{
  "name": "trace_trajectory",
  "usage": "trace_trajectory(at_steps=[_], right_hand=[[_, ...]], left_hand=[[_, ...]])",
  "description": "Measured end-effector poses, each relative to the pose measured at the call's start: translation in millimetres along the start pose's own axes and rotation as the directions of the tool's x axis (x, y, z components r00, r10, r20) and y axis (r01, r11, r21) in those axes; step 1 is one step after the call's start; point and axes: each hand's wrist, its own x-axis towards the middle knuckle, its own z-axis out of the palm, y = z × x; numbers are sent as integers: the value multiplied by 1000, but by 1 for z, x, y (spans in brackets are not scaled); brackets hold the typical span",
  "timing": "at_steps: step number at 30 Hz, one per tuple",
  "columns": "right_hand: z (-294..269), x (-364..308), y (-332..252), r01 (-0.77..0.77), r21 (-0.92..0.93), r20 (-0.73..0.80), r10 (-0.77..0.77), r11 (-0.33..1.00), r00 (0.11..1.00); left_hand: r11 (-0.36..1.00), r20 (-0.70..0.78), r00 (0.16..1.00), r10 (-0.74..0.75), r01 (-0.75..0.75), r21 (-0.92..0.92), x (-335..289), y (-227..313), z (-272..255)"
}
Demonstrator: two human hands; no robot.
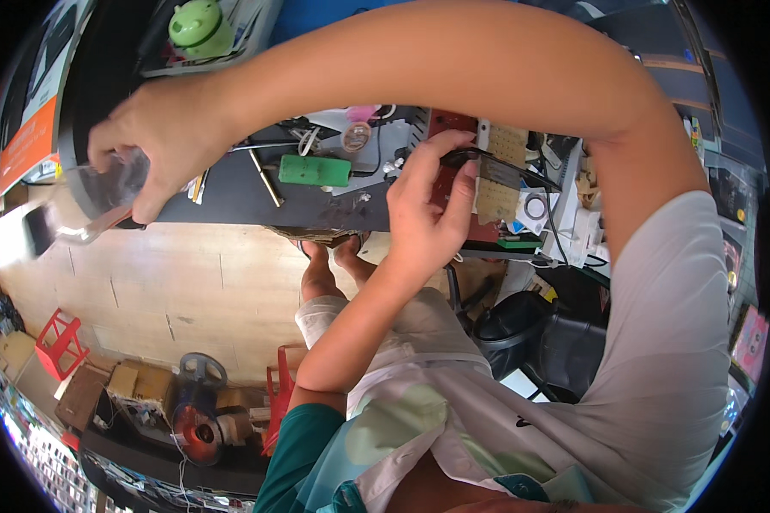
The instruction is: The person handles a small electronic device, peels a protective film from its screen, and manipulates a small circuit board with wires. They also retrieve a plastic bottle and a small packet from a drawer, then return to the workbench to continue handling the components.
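Observation:
My right arm stretches across the top of the view to the far left. There my right hand (167,141) is closed round a clear plastic container (103,192) with a dark end, tilted and smeared by motion. Nearer the middle, over the bench edge, my left hand (432,201) pinches a thin black object (462,156) between thumb and fingers. A slim dark edge runs from it to the right; its exact kind cannot be made out. Behind it lies a tan perforated board (509,141) on a red surface (441,120). Left of that hand, a green block (315,171) rests on the dark bench (304,205).
A green figurine (198,27) stands in a white tray at the back left. A gold-coloured rod (265,178) lies by the bench's front edge. Papers, cables and a tape roll (535,208) clutter the bench. Below are a red stool (60,344), boxes and a black chair (565,350).

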Motion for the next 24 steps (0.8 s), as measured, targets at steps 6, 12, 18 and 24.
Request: trace_trajectory(at_steps=[6, 12, 18, 24], right_hand=[[-165, -133, -85, 74, -511, -69, -127, 856, 989], [-225, -246, -143, -28, -828, 134, 246, 560, 960], [-214, -310, -148, 4, -954, 101, 309, 301, 946], [-218, -306, -174, 58, -962, 176, 443, 266, 879]], left_hand=[[997, 98, 993, 67, -63, -44, 3, -2, 19], [999, 1, 1000, -8, 8, -43, 3, 5, 5], [995, 1, 997, 82, -82, -62, 9, -9, 4], [993, 27, 994, 108, -107, -40, 10, -6, 7]])
